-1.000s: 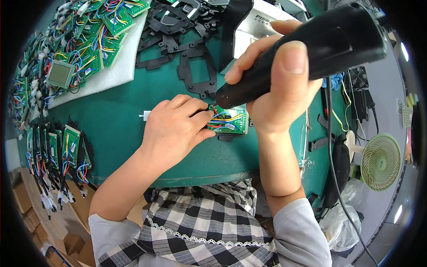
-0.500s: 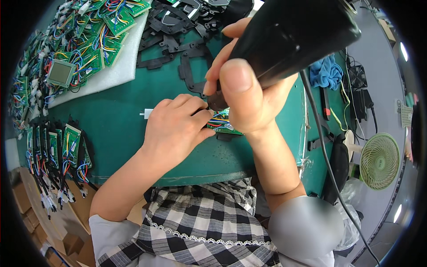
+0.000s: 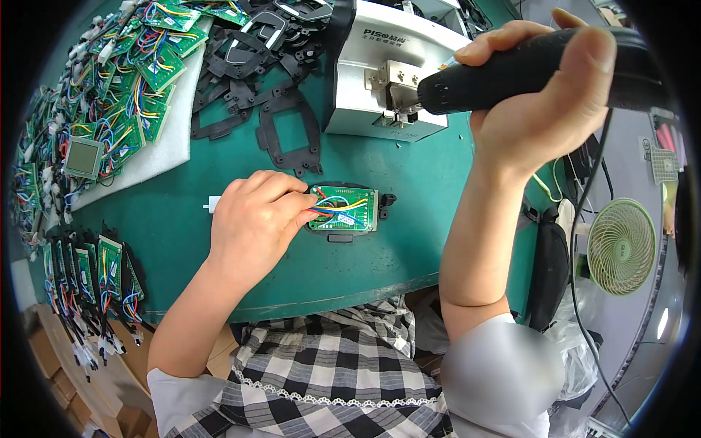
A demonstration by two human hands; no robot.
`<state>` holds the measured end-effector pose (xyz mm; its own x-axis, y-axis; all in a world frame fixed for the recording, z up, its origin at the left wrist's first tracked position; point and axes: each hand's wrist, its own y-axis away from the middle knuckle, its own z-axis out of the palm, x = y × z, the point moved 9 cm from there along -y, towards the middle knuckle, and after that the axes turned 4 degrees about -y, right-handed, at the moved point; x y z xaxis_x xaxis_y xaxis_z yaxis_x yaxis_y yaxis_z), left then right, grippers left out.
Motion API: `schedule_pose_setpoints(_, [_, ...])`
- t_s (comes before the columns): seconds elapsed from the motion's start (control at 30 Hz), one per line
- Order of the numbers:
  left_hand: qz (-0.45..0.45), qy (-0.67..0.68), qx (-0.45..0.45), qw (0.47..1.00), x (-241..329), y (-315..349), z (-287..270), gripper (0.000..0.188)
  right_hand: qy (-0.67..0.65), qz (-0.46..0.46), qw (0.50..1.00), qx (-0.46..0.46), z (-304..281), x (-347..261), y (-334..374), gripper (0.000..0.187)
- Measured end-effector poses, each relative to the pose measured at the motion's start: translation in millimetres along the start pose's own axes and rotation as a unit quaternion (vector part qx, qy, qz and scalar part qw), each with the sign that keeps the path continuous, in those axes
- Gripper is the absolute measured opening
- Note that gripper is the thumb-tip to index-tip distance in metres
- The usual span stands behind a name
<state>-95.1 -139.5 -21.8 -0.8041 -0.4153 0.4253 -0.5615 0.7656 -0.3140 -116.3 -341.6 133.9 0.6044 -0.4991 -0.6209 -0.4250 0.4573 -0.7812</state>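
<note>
My right hand (image 3: pixel 540 109) is wrapped round a black electric screwdriver (image 3: pixel 504 79), held nearly level. The screwdriver's nose meets the metal pick-up block (image 3: pixel 400 87) on the front of a silver screw feeder (image 3: pixel 358 95); its bit is hidden there. On the green mat below, a green circuit board (image 3: pixel 361 213) with coloured wires (image 3: pixel 343 208) lies in a black plastic frame (image 3: pixel 340 238). My left hand (image 3: pixel 255 223) is closed on the board's left end, fingertips pressing at the wires. A white connector (image 3: pixel 213 205) pokes out on the far side of this hand.
Many wired circuit boards (image 3: pixel 139 109) lie on white foam at the far left. Several boards (image 3: pixel 109 259) stand at the left table edge, wires hanging. Black plastic frames (image 3: pixel 292 135) are piled behind my left hand. A green fan (image 3: pixel 621 247) and the screwdriver's cable (image 3: pixel 584 182) are at right.
My right hand has carried the screwdriver from over the board up and right to the screw feeder, uncovering the board. My left hand stays at the board. The whole view has shifted slightly.
</note>
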Motion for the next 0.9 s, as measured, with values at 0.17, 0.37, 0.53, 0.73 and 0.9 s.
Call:
schedule_pose_setpoints(0.17, [-0.002, -0.004, 0.003, 1.0, 0.3, 0.7, 0.4, 0.017, 0.027, -0.01, 1.0, -0.005, 5.9, -1.3, 10.6, 0.066])
schedule_pose_setpoints(0.37, [0.0, 0.002, 0.012, 1.0, -3.6, 3.2, 1.2, 0.017, -0.081, 0.154, 0.981, -0.09, 21.1, -2.1, 54.1, 0.072])
schedule_pose_setpoints(0.53, [0.006, -0.001, 0.016, 1.0, -5.0, 3.7, 1.6, 0.013, -0.077, 0.184, 0.968, -0.15, 55.4, -9.5, 100.5, 0.075])
schedule_pose_setpoints(0.73, [0.007, -0.008, 0.049, 0.999, -3.5, 3.6, -3.3, 0.009, -0.063, 0.183, 0.969, -0.154, 62.0, -5.2, 107.7, 0.079])
schedule_pose_setpoints(0.9, [0.001, -0.008, 0.052, 0.999, -3.9, 4.3, -4.4, 0.009, -0.062, 0.172, 0.967, -0.177, 67.2, -4.8, 115.6, 0.079])
